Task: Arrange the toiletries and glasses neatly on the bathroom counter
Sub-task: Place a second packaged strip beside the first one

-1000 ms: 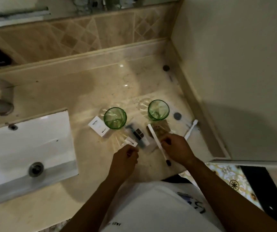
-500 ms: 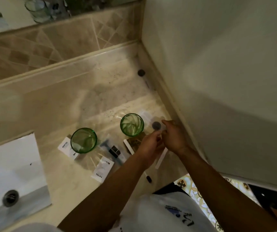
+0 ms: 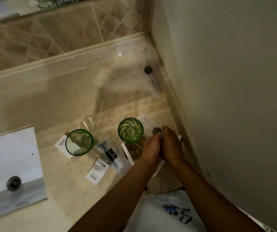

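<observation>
Both hands, left (image 3: 151, 149) and right (image 3: 171, 144), meet fingertips-together over a small clear packet (image 3: 152, 128) right of the far glass (image 3: 130, 130); the grip itself is hidden. Sachets (image 3: 97, 171) lie askew: much remains.

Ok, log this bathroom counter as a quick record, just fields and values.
surface: marble counter
sink: lower left
glasses: left green glass, right green glass, both upright
packets: white hotel box beside left glass, white sachet, clear razor pack
hands: left hand and right hand together by the wall
grip: unclear
</observation>
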Demonstrator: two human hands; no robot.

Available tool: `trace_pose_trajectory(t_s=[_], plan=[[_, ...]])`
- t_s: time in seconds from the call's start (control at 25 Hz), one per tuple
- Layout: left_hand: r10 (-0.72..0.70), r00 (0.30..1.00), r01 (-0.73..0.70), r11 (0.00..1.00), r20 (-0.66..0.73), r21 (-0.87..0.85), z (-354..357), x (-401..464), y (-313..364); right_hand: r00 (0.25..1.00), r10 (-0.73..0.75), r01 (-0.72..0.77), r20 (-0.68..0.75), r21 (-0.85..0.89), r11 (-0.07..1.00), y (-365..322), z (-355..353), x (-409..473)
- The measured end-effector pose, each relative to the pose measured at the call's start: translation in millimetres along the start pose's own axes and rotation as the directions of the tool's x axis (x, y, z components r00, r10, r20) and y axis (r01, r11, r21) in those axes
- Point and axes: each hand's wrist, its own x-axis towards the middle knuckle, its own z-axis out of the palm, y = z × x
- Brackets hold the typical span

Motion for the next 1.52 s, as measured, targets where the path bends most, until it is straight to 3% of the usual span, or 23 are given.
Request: trace_pose_trajectory(t_s=[0.16,0.24,0.32,0.48,0.64,0.76,0.88,1.0,1.08,1.28,1.44,1.52], plan=[[-0.022,0.999,0.024,0.998,0.038,-0.057,8.0,-1.2,11.4,0.999,-0.044,0.044,-0.028,0.011,0.999,3.8,3.7,4.5],[0.021,0.999,-0.022,0.999,0.031,0.038,13.3,-2.2,9.8,1.0,0.003,0.0,-0.018,0.171,0.985,4.2,-0.4,8.5],[0.049,0.998,-0.054,0.993,0.048,0.109,14.6,-2.6,7.8,0.998,0.026,-0.015,-0.049,0.203,0.979,1.4,-4.6,9.4],[0.094,0.992,-0.108,0.976,0.082,0.188,8.4,-0.4,9.3,0.991,-0.018,0.017,-0.132,-0.012,1.0,-4.1,-8.1,10.1],[0.136,0.982,-0.164,0.958,0.128,0.235,0.2,-5.6,5.8,0.994,-0.011,-0.009,-0.109,-0.179,0.984,-5.0,-11.6,15.4],[0.136,0.983,-0.158,0.967,0.122,0.198,-6.8,-5.9,4.8,0.997,0.065,-0.069,-0.044,-0.104,0.992,-5.3,-17.0,18.6],[0.046,0.996,-0.052,0.996,0.074,0.074,-12.6,-3.4,7.6,0.994,0.103,-0.104,-0.021,-0.047,0.993,-8.2,-23.5,22.3],[0.023,0.995,-0.03,0.996,0.093,0.085,-16.5,0.3,5.6,0.995,0.092,-0.09,-0.026,0.085,0.992,-6.1,-26.5,23.4],[0.072,0.991,-0.09,0.983,0.115,0.159,-17.1,-1.7,5.7,0.997,0.065,-0.052,-0.045,0.239,0.97,-5.7,-30.5,19.1],[0.364,0.896,-0.442,0.79,0.255,0.425,-15.2,-21.9,15.2,0.983,0.128,0.009,-0.136,0.719,0.695,-27.0,-67.9,-1.1],[0.518,0.79,-0.613,0.662,0.327,0.431,-17.9,-45.5,31.8,0.995,0.082,0.016,-0.064,0.877,0.481,-46.3,-105.5,-16.4],[0.523,0.781,-0.624,0.655,0.341,0.426,-24.3,-61.7,39.5,1.0,0.006,0.0,-0.002,0.911,0.412,-58.1,-117.2,-24.8]])
